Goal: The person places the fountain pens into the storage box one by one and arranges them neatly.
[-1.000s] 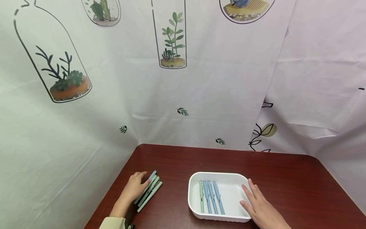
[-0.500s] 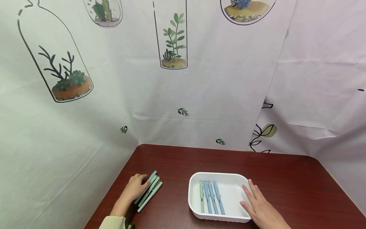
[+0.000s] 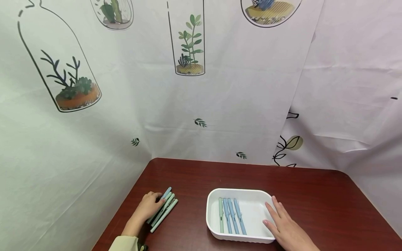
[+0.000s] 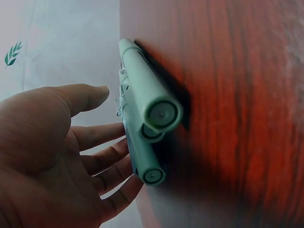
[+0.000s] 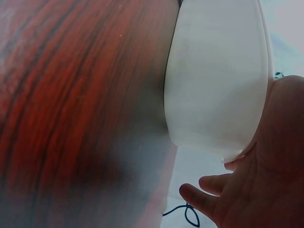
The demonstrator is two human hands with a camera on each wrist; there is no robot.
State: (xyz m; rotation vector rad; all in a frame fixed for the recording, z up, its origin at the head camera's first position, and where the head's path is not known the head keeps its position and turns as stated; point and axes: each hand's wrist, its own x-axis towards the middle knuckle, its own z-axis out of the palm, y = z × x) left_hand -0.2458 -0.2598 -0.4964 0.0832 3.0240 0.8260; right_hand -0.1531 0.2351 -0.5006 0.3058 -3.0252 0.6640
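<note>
Beside a small pile of capped pens (image 3: 169, 211) on the left of the table is my left hand (image 3: 149, 206). The pile holds light green pens and one blue pen. In the left wrist view, the thumb stands apart from the green pen (image 4: 142, 78) on top, while the loosely bent fingertips touch the pile's side. My right hand (image 3: 286, 228) rests with spread fingers on the right rim of a white tray (image 3: 255, 218). Inside the tray, a green pen (image 3: 221, 218) and three blue pens (image 3: 233, 218) lie side by side toward its left.
Everything lies on a dark red-brown wooden table (image 3: 191, 174) with rounded far corners. White cloth (image 3: 220, 104) printed with plants in jars hangs behind it and along both sides. Bare tabletop separates the pile from the tray.
</note>
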